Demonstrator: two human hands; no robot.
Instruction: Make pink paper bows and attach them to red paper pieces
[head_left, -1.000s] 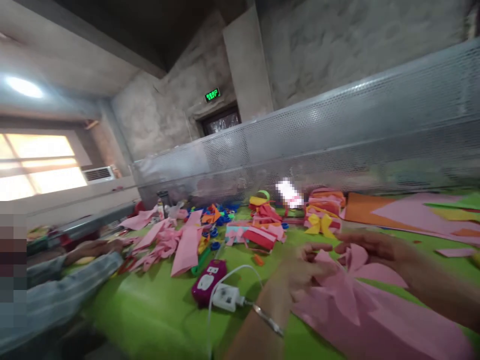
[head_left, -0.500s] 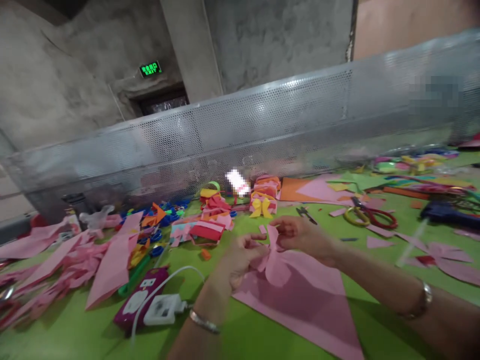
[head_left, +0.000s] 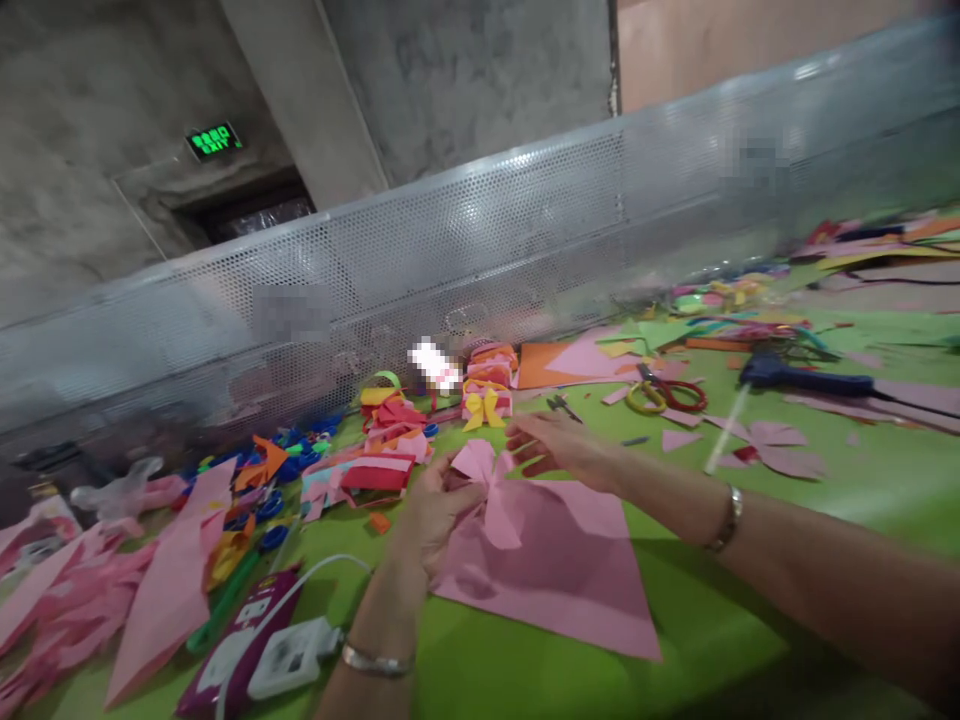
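My left hand pinches the pink petalled piece over the pink sheet, while my right hand sits loosely spread beside it, whether touching I can't tell. I judge I'm shaping its petals; the next move calls for a light, steady pinch

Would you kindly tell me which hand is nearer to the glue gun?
Right: the right hand is left of the glue gun, apart from it; the left hand is farther left, holding the pink bow.
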